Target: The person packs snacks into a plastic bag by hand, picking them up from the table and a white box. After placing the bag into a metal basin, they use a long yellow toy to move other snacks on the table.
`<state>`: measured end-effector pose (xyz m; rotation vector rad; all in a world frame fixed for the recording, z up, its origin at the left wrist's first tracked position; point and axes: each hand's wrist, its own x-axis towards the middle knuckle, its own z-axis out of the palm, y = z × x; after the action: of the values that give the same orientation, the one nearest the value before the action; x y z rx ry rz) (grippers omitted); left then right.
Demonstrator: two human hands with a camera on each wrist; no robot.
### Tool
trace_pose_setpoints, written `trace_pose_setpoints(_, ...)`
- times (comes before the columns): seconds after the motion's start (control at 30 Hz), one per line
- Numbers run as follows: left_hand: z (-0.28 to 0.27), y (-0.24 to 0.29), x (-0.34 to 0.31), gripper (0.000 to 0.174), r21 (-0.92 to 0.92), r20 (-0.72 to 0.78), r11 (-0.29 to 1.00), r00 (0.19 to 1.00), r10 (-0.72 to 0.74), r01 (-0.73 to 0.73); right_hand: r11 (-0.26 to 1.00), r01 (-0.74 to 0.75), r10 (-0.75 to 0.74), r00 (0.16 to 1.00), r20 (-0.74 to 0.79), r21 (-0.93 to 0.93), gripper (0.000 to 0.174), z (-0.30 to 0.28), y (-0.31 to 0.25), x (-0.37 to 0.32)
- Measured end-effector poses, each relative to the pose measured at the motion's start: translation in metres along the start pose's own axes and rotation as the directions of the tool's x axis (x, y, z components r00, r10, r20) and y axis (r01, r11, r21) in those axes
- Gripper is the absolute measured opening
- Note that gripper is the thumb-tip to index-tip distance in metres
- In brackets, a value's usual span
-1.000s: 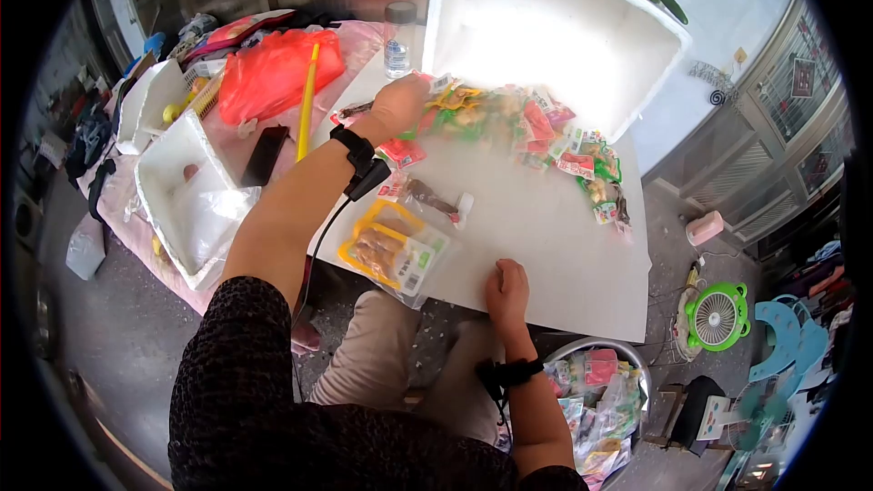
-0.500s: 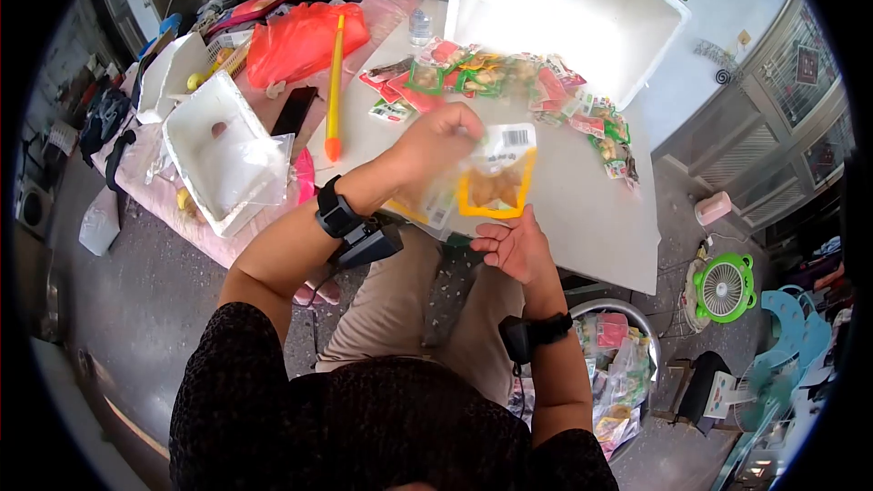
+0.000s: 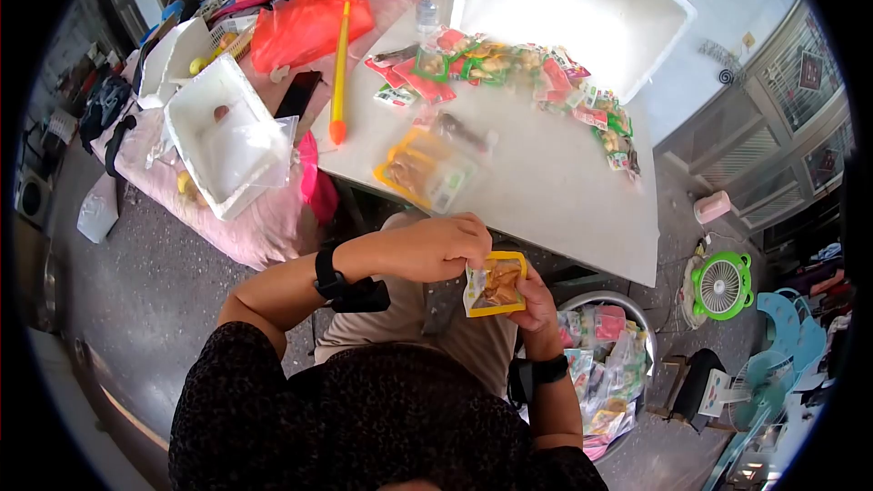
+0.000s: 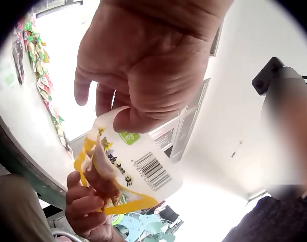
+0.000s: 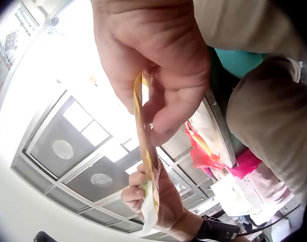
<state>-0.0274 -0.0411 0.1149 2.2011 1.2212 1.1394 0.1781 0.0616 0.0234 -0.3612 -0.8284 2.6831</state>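
Above the lap, both hands hold a yellow-edged food pouch (image 3: 498, 285) with brown pieces behind its clear front. My left hand (image 3: 435, 247) pinches its left top corner, and in the left wrist view the thumb lies against the pouch's white, barcoded part (image 4: 151, 169). My right hand (image 3: 538, 302) grips the opposite side, its fingers (image 4: 85, 212) curled against the yellow border. The right wrist view shows the pouch nearly edge-on between the two hands. On the table's front left lies another yellow-edged pouch (image 3: 414, 168), beside a dark, slim packet (image 3: 462, 132).
Colourful small packets (image 3: 491, 64) curve along the back of the table (image 3: 564, 209), before a big white foam box (image 3: 573, 9). A metal basin (image 3: 647, 327) of packets stands on the floor at right. Left are a smaller foam box (image 3: 227, 141), a yellow stick (image 3: 341, 73) and a phone (image 3: 298, 94).
My left hand has come from the packets at the back left to the lap, bringing the yellow-edged pouch. My right hand left the table's front edge and now grips the pouch too.
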Motion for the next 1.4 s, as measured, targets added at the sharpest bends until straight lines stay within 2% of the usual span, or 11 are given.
trace_pose_setpoints(0.1, 0.008, -0.03, -0.006, 0.019, 0.132, -0.293, 0.956, 0.932, -0.214, 0.261, 0.985, 0.121, -0.137, 0.981, -0.136, -0.125, 0.025, -0.002, -0.006, -0.002)
trace_pose_setpoints(0.17, 0.012, -0.055, -0.007, 0.021, 0.218, -0.435, 0.858, 0.833, -0.341, 0.465, 0.958, 0.223, -0.261, 0.938, -0.227, -0.18, 0.02, -0.004, -0.011, 0.004)
trace_pose_setpoints(0.27, 0.026, -0.087, -0.013, 0.027, 0.47, -0.424, 0.71, 0.84, -0.34, 0.525, 0.913, 0.293, -0.377, 0.871, -0.316, -0.283, 0.017, -0.003, -0.015, 0.016)
trace_pose_setpoints(0.37, 0.04, -0.099, -0.015, 0.025, 0.58, -0.394, 0.573, 0.815, -0.425, 0.579, 0.891, 0.305, -0.417, 0.842, -0.342, -0.336, 0.016, -0.004, -0.018, 0.028)
trace_pose_setpoints(0.47, 0.042, -0.103, -0.016, 0.019, 0.533, -0.394, 0.566, 0.777, -0.492, 0.629, 0.904, 0.26, -0.379, 0.855, -0.355, -0.339, 0.015, 0.001, -0.02, 0.037)
trace_pose_setpoints(0.6, 0.039, -0.106, -0.02, 0.014, 0.429, -0.438, 0.655, 0.778, -0.451, 0.622, 0.92, 0.188, -0.322, 0.863, -0.39, -0.344, 0.017, 0.009, -0.022, 0.047)
trace_pose_setpoints(0.87, 0.033, -0.103, -0.022, 0.012, 0.244, -0.41, 0.718, 0.74, -0.533, 0.652, 0.894, 0.2, -0.32, 0.911, -0.259, -0.401, 0.018, 0.021, -0.022, 0.071)
trace_pose_setpoints(1.0, 0.031, -0.093, -0.016, 0.011, 0.289, -0.433, 0.732, 0.766, -0.475, 0.617, 0.894, 0.187, -0.322, 0.9, -0.295, -0.406, 0.017, 0.024, -0.016, 0.087)
trace_pose_setpoints(1.2, 0.034, -0.079, -0.011, 0.009, 0.367, -0.458, 0.758, 0.814, -0.357, 0.539, 0.964, 0.211, -0.247, 0.936, -0.25, -0.163, 0.02, 0.03, 0.008, 0.108)
trace_pose_setpoints(1.3, 0.035, -0.071, -0.011, 0.01, 0.378, -0.44, 0.75, 0.818, -0.37, 0.542, 0.978, 0.004, -0.073, 0.943, -0.323, -0.208, 0.014, 0.029, 0.01, 0.113)
trace_pose_setpoints(1.4, 0.033, -0.06, -0.012, 0.012, 0.403, -0.436, 0.743, 0.826, -0.357, 0.534, 0.76, -0.238, 0.039, 0.946, -0.323, -0.604, 0.008, 0.013, -0.001, 0.114)
